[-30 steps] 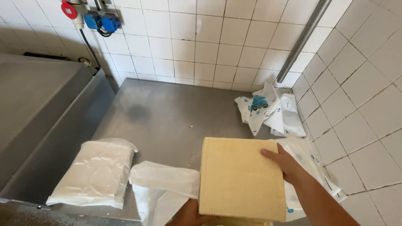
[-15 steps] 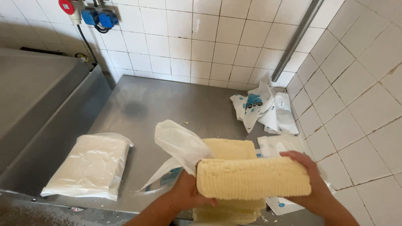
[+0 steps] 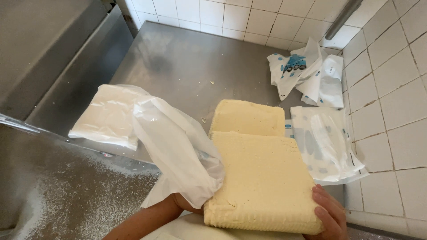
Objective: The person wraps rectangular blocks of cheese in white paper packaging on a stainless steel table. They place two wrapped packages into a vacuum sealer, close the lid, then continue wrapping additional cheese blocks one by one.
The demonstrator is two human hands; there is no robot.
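Pale yellow cheese block (image 3: 262, 182), probably heavy, soft and crumbly, held low over a second block (image 3: 249, 118) on the steel counter (image 3: 178, 62); right hand (image 3: 331, 218) curls under its corner, left hand (image 3: 184, 204) hidden behind a plastic wrapper (image 3: 178, 151), grip unclear.

food-production kitchen, white tiled walls (image 3: 267, 18), stainless steel worktop (image 3: 187, 66), large pale cheese blocks (image 3: 262, 182)
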